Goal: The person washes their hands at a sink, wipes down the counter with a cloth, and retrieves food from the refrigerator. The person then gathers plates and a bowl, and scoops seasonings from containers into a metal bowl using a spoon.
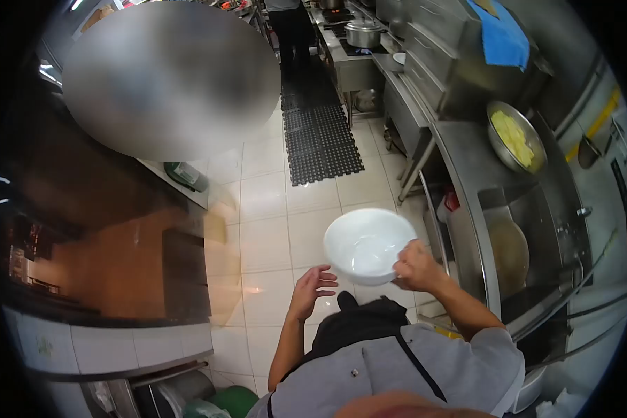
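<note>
White bowl (pixel 362 240) gripped at right rim by right hand (pixel 416 267) above tiled floor (pixel 265 233), left of steel sink (pixel 498 203). Left hand (pixel 312 291) held released, fingers loosely extended, near bowl. Yellow pieces (pixel 513 139) piled in metal bowl (pixel 534 127), far right.

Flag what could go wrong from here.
1. Slip: the right hand grips the round white bowl at one side only; the left hand is open close by, not gripping it, so it could tip.
2. Fall: the bowl is held over the pale tiled floor, so a drop would likely land there.
3. Spill: the round metal bowl of yellow pieces sits beside the steel sink; a bump might tip some in.
</note>
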Demonstrator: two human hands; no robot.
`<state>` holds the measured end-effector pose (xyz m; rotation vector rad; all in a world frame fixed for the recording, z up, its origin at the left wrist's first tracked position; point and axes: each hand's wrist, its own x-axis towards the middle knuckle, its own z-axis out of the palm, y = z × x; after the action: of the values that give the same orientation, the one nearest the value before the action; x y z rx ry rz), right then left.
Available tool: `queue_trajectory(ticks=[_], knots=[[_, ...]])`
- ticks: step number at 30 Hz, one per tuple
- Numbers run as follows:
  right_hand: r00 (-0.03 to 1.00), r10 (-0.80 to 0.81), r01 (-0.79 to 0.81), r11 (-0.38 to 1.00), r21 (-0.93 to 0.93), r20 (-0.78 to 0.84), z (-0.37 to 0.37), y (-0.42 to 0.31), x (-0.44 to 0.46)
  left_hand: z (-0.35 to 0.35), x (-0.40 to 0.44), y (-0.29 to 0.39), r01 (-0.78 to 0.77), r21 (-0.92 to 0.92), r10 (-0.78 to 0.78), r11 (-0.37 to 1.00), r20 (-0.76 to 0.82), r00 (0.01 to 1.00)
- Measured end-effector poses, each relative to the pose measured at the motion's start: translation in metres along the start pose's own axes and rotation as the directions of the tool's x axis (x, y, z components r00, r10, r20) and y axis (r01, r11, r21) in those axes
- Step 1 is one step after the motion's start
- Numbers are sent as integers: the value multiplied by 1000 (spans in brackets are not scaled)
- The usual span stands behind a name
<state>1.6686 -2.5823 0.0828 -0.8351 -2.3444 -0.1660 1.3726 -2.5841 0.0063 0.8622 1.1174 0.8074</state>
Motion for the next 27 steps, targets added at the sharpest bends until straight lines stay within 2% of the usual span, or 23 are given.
queue_trajectory(ticks=[2, 3, 5, 11, 12, 13, 14, 15, 16, 17, 19, 20, 22, 23, 24, 25, 26, 27], knots=[[996, -73, 70, 995, 71, 42, 41, 20, 43, -18, 39, 52, 130, -389, -39, 912, 234, 972], [993, -116, 112, 988, 106, 32, 61, 31, 66, -36, 64, 70, 129, -393, -39, 910, 229, 973], [988, -152, 148, 983, 105, 30, 98, 59, 104, -78, 108, 95, 224, -362, -101, 905, 328, 939], [947, -318, 309, 938, 158, 36, 242, 163, 251, -216, 249, 150, 296, -375, -193, 878, 289, 938], [927, -374, 365, 913, 179, 18, 269, 181, 282, -237, 266, 159, 224, -430, -164, 875, 173, 971], [930, -367, 357, 915, 188, 17, 292, 194, 315, -261, 275, 166, 159, -478, -156, 864, 47, 987], [907, -421, 410, 875, 257, -13, 313, 211, 351, -283, 285, 177, 170, -478, -169, 862, 45, 985], [882, -469, 457, 829, 323, -47, 336, 225, 386, -305, 294, 191, 101, -498, -159, 861, -76, 984], [888, -457, 444, 832, 331, -44, 365, 234, 419, -326, 301, 205, 33, -508, -151, 861, -193, 969], [874, -479, 471, 800, 372, -76, 395, 243, 451, -346, 307, 218, 46, -509, -163, 859, -187, 969], [861, -499, 492, 769, 408, -99, 448, 259, 517, -388, 325, 240, -87, -498, -127, 863, -380, 916], [877, -469, 460, 755, 468, -106, 472, 264, 551, -410, 338, 243, -79, -501, -133, 862, -374, 918], [895, -432, 422, 741, 522, -110, 515, 283, 606, -453, 372, 249, -211, -498, -138, 841, -574, 807], [935, -350, 254, 770, 586, 54, 537, 295, 632, -469, 393, 261, -256, -488, -141, 834, -638, 757], [941, -257, 68, 782, 619, 222, 558, 306, 657, -493, 416, 268, -291, -491, -121, 821, -649, 751], [947, -230, 46, 788, 614, 225, 581, 320, 678, -521, 440, 275, -319, -493, -104, 810, -655, 748], [900, -124, -196, 741, 642, 418, 607, 340, 696, -549, 469, 284, -298, -494, -107, 817, -637, 764], [802, -37, -430, 658, 618, 597, 634, 361, 713, -579, 500, 295, -286, -495, -99, 820, -615, 782]])
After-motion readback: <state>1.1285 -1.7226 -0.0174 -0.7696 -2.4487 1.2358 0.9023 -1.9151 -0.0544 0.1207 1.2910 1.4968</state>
